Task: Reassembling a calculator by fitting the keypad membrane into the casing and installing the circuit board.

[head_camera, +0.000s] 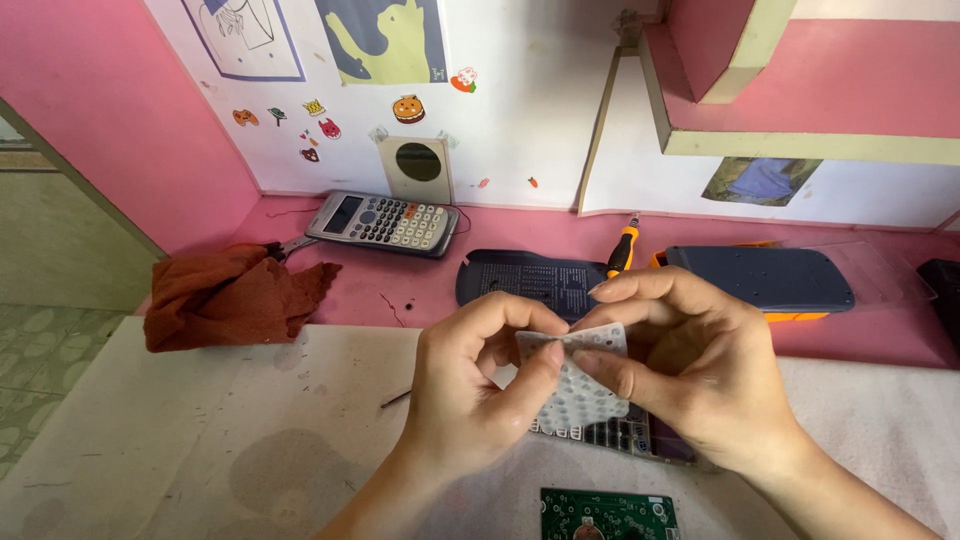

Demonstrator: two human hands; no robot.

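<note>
Left hand and right hand both pinched white rubber keypad sheet at its top edge, thumbs against forefingers, sheet held just above keypad frame. Green circuit board lay near bottom edge. White cloth covered front of pink desk. Behind hands: dark back cover, screwdriver, blue case. Calculator by wall; brown rag at left edge. Open cloth lay left of hands.

Soft, apparently rubbery keypad membrane, matt white
</note>
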